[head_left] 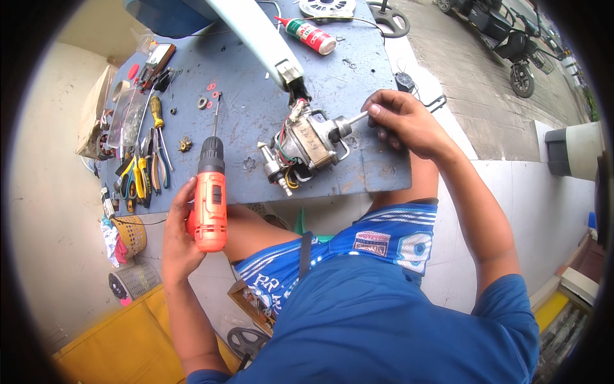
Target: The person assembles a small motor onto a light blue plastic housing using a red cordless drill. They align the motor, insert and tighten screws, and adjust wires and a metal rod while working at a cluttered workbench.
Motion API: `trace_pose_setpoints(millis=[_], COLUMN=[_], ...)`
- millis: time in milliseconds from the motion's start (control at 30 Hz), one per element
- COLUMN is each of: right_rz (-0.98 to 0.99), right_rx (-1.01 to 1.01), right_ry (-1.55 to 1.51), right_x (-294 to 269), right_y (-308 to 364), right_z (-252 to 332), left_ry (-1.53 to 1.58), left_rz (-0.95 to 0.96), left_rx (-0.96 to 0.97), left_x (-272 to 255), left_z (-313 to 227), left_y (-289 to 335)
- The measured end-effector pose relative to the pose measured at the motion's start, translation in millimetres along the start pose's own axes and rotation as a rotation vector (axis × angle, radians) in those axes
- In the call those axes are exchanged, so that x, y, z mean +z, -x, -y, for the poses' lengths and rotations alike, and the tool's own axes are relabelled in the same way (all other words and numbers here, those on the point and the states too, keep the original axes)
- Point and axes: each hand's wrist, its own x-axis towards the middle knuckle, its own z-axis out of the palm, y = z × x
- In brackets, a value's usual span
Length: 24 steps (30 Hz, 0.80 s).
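My left hand (178,240) grips the handle of an orange cordless drill (210,195) whose long bit lies pointing away over the blue table (256,102). A bare fan motor (307,146) with coloured wires lies near the table's front edge, joined by wires to a pale blue fan neck (256,35). My right hand (401,118) pinches the tip of the motor's metal shaft (355,120) between thumb and forefinger.
Pliers, cutters and screwdrivers (150,163) lie along the table's left side, with small washers (204,101) nearby. A red-capped tube (310,33) and a fan part (326,8) sit at the far edge. Baskets (131,233) stand on the floor at left; a scooter (511,38) is parked at upper right.
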Motion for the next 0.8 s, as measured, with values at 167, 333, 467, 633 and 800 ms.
trace_pose_setpoints(millis=[167,333,467,633,800], right_rz=[-0.023,-0.018,-0.030,-0.043,-0.030], right_rx=[0.128,0.155,0.168,0.180,0.206], right_ry=[0.194,0.179,0.124,0.083,0.101], right_x=[-2.0,-5.6,-3.7,-3.3,-1.6], right_y=[-3.7,-2.8,-7.9,-11.4,-12.0], right_z=[5.8,9.0,8.3,4.1,8.3], left_ry=[-0.600,-0.641,-0.768,-0.819,-0.705], left_rz=[0.015,0.017,-0.014,-0.128,-0.229], left_rx=[0.122,0.106,0.078,0.076,0.132], left_x=[3.5,2.0,-5.8,-9.3,-16.9], left_z=[-12.3,-14.5,-15.3,-16.9,-25.1], left_y=[-41.6,-59.6,-60.3,-43.2,-23.9])
